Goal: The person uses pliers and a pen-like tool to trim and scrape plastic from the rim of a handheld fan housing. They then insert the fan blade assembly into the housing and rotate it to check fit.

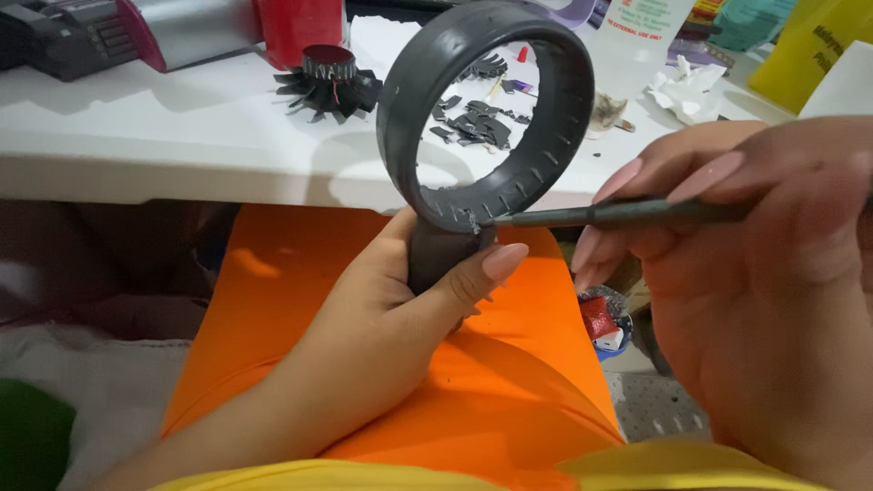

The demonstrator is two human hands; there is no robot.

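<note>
My left hand [414, 305] grips the lower edge of a wide dark grey plastic ring [400, 91], holding it upright over my lap, thumb pressed on its rim. Small slots run around the ring's inner wall. My right hand [773, 282] holds a thin dark tool [582, 216], a slim rod. Its tip touches the inner bottom edge of the ring, just above my left thumb.
A white table edge [182, 168] runs across in front of me. On it lie a black finned rotor [327, 82], a pile of small black broken pieces [477, 123], crumpled tissue [687, 91], a grey and maroon appliance body [136, 32] and bottles at the back right. Orange cloth [300, 300] covers my lap.
</note>
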